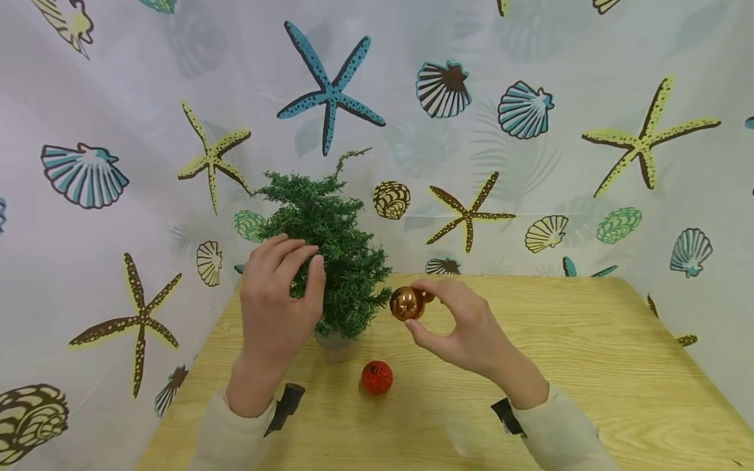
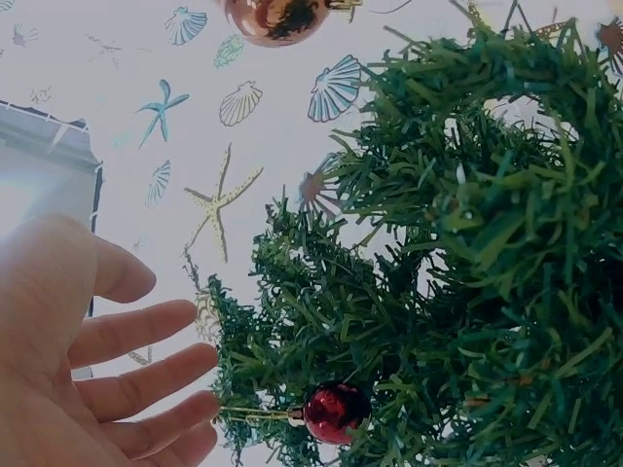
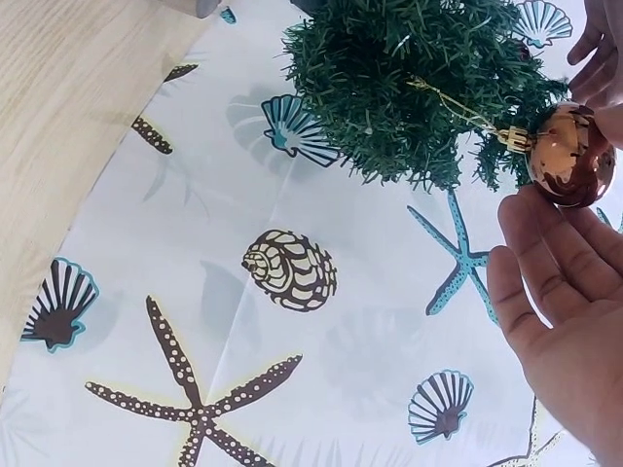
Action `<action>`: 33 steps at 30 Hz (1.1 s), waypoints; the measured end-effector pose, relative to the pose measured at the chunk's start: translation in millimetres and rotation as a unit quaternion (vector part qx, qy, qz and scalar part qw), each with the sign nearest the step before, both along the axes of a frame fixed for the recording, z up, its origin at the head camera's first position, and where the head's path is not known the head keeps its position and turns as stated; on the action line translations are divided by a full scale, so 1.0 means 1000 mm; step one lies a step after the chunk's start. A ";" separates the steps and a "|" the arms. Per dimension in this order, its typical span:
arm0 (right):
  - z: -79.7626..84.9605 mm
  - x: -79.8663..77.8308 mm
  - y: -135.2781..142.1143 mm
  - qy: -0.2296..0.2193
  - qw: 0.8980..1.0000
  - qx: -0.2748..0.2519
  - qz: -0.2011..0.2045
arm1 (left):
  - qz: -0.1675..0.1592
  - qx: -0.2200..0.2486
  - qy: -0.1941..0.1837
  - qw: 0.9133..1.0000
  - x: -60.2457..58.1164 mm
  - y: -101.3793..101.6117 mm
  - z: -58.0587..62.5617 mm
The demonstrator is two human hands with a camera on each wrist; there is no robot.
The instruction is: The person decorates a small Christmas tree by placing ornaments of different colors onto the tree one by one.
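Note:
My right hand (image 1: 471, 327) pinches a shiny copper-coloured Christmas bauble (image 1: 407, 303) between thumb and fingers, beside the right side of a small artificial Christmas tree (image 1: 330, 255). The bauble's gold cap and string loop (image 3: 456, 107) point toward the branches in the right wrist view. My left hand (image 1: 279, 294) is raised at the tree's left side, fingers relaxed and holding nothing. Its fingertips are right by the gold string of a red bauble (image 2: 336, 413) hanging on the tree, seen in the left wrist view.
Another red bauble (image 1: 377, 377) lies on the wooden table (image 1: 565, 366) in front of the tree's pot (image 1: 338, 348). A pale curtain (image 1: 406, 150) printed with starfish and shells encloses the table at the back and sides.

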State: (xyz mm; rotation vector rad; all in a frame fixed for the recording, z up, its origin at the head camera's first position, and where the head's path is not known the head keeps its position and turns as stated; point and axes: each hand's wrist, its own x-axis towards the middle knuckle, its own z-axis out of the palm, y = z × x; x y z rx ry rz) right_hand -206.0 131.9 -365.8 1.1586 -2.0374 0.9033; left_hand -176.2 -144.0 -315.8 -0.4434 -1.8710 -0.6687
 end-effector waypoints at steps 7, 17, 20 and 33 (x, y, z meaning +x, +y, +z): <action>0.006 0.000 0.001 0.002 1.000 -0.007 -0.002 | -0.041 -0.030 -0.006 0.999 -0.001 0.007 -0.001; 0.020 -0.001 0.000 0.009 1.000 -0.023 0.004 | -0.133 -0.058 -0.071 0.987 -0.003 0.019 -0.007; 0.024 -0.002 0.000 0.015 1.000 -0.026 0.002 | -0.149 -0.067 -0.080 0.983 -0.005 0.023 -0.009; 0.033 -0.003 0.000 0.003 1.000 -0.030 0.004 | -0.154 -0.112 -0.144 0.971 -0.007 0.033 -0.012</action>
